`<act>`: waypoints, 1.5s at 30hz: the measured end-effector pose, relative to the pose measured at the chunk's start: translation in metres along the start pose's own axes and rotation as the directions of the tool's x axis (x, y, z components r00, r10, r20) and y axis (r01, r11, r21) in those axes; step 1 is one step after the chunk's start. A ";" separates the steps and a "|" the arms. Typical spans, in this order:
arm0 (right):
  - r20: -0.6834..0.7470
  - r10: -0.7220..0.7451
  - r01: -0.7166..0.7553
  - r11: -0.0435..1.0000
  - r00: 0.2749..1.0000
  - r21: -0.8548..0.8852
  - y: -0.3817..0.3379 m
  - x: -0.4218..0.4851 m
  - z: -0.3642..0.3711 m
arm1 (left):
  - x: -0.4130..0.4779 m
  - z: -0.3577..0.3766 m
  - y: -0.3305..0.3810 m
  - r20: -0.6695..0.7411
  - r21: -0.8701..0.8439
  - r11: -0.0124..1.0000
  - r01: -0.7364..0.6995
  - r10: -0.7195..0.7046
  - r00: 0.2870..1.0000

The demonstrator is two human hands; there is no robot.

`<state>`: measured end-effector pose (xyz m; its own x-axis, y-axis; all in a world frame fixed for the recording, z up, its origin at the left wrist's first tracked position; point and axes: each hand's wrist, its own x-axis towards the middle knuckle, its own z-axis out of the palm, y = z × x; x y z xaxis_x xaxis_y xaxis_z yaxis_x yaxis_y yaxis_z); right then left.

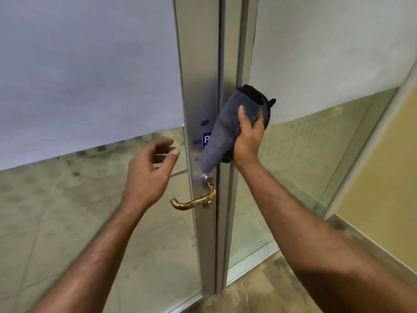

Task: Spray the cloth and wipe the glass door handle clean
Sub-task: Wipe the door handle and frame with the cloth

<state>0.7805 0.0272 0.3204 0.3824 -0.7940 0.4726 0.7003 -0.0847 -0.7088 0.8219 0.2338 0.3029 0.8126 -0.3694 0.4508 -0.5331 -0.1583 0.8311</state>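
A worn brass lever handle (194,201) sticks out to the left from the grey metal stile (198,86) of the glass door. Above it, my right hand (248,138) grips a folded grey cloth (222,136) with a dark edge, and the cloth's lower tip hangs just over the handle's round base. My left hand (151,175) hovers left of the stile, above the handle's free end, fingers curled apart and holding nothing. No spray bottle is in view.
A blue sticker (206,138) on the stile is partly covered by the cloth. Frosted film (90,75) covers the upper glass on both sides. A yellow wall (379,177) stands at the right, and a brown floor (259,290) lies below.
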 end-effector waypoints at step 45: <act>0.667 -0.320 0.738 0.225 0.673 -0.636 0.096 -0.003 -0.005 | 0.099 -0.006 -0.023 0.277 0.935 -0.046 -0.352 0.716 0.641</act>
<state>0.8430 0.0184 0.2480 0.4355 -0.1056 0.8940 0.0560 -0.9880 -0.1439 0.9160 0.2064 0.3300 0.0739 -0.6036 0.7938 -0.4822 -0.7184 -0.5014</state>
